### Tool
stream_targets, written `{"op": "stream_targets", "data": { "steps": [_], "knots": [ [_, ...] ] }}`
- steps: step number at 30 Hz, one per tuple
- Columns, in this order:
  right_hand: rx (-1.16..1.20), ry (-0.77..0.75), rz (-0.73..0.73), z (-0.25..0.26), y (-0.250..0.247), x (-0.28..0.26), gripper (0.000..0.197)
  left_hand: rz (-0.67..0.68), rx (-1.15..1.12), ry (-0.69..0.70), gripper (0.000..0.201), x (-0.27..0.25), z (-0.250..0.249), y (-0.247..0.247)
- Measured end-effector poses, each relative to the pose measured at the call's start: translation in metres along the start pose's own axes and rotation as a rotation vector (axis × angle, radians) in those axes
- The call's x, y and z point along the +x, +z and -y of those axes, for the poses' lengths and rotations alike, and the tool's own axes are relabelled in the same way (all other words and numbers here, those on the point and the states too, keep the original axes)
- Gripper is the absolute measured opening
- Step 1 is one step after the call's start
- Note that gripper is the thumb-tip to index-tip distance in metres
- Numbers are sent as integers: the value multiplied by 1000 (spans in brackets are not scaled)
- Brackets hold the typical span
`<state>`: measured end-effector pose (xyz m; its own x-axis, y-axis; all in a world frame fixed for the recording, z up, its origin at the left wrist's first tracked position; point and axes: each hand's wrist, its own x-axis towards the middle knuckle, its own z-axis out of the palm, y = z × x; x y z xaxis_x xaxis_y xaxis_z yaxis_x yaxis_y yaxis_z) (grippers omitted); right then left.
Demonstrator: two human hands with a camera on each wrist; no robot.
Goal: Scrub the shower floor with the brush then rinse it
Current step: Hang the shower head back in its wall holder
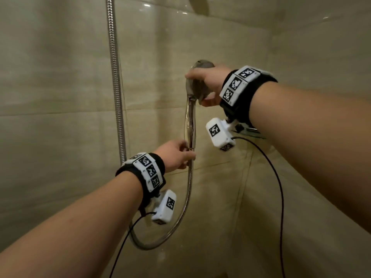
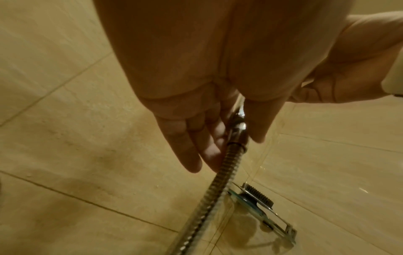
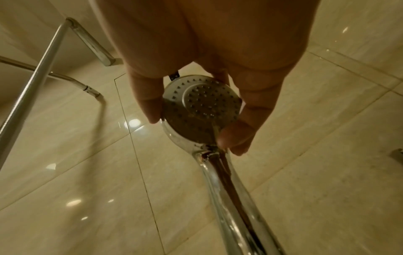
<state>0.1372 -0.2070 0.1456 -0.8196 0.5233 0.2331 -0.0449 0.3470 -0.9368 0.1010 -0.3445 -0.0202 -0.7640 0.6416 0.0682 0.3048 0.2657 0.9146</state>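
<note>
A chrome hand shower hangs upright in front of the beige tiled wall. My right hand [image 1: 196, 89] grips its round spray head [image 3: 202, 107], fingers and thumb round the rim, nozzles facing my wrist. My left hand [image 1: 180, 155] pinches the lower end of the handle [image 1: 190, 125] between fingers and thumb, just above the hose joint [image 2: 236, 143]. The ribbed metal hose [image 1: 181, 215] loops down below it. No water is coming out of the spray head. In the left wrist view, a dark bristled brush [image 2: 259, 196] lies on a glass corner shelf [image 2: 281, 226] below.
A second stretch of ribbed hose [image 1: 115, 81] runs vertically down the wall on the left. Chrome pipes [image 3: 91, 43] show at the left of the right wrist view. Glossy beige tiles [image 1: 60, 67] surround everything. Black cables [image 1: 279, 187] trail from both wrist cameras.
</note>
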Motion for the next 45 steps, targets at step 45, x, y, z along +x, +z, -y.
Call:
{"op": "stream_targets", "data": {
  "steps": [45],
  "knots": [
    [-203, 43, 26, 35, -20, -14, 10, 34, -112, 149, 12, 10, -68, -18]
  ]
}}
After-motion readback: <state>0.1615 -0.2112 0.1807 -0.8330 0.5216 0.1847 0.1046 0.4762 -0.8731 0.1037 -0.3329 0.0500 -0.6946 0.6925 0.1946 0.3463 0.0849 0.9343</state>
